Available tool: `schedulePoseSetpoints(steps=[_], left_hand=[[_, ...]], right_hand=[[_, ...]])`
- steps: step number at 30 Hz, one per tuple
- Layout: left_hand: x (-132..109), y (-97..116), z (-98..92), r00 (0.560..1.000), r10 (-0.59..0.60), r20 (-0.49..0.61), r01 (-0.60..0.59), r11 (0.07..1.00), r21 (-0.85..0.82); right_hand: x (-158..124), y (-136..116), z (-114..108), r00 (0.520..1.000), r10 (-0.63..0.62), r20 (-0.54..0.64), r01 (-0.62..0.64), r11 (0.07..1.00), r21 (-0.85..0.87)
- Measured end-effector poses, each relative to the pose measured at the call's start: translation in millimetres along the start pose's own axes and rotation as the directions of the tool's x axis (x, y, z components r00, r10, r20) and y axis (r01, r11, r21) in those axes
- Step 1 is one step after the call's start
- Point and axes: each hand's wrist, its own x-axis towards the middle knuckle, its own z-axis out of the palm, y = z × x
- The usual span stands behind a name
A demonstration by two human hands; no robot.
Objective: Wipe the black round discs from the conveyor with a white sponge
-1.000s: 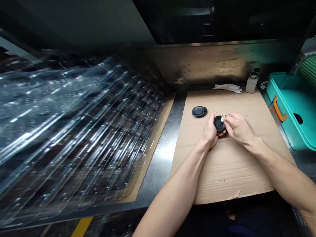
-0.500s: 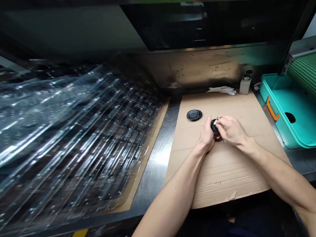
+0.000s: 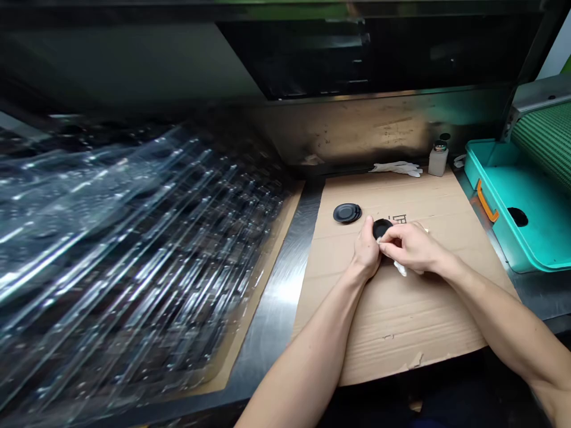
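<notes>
black disc (image 3: 382, 226) | left hand (image 3: 366, 254) holds | right hand (image 3: 413, 246) | wipe (image 3: 400, 268) slid leftward

trays (image 3: 111, 249) left | cardboard (image 3: 401, 309) centre, discs (image 3: 347, 213) on it | bin (image 3: 521, 208) right

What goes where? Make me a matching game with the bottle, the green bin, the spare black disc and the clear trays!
Things:
1 bottle
2 green bin
3 spare black disc
4 clear trays

Places:
A far left
B by the back right corner of the cardboard
C far right
D on the cardboard, just beyond the left hand

Pairs: 1-B, 2-C, 3-D, 4-A
</notes>
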Motion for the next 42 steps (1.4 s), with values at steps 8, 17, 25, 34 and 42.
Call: schedulePoseSetpoints(steps=[8,17,25,34,42], left_hand=[[8.6,36.5,-17.5,0.990,-0.104,0.099,0.123,0.971,-0.206],[10.5,37.7,-21.1,0.987,-0.082,0.141,0.124,0.939,-0.321],[7.8,26.9,-14.0,0.966,-0.178,0.187,0.231,0.919,-0.319],[7.2,22.0,-11.6,0.957,-0.199,0.210,0.263,0.899,-0.349],[3.3,15.9,-4.3,0.968,-0.159,0.192,0.224,0.895,-0.385]], right_hand=[[-6.1,31.1,-38.6,0.954,0.296,-0.044,-0.296,0.913,-0.281],[7.1,29.6,14.3,0.972,0.050,-0.231,-0.146,0.895,-0.422],[4.7,-0.5,36.2,0.981,-0.169,-0.099,0.103,0.874,-0.474],[3.6,-0.8,23.4,0.989,-0.122,-0.082,0.056,0.828,-0.559],[11.5,-7.6,39.6,0.978,-0.010,-0.208,-0.097,0.863,-0.496]])
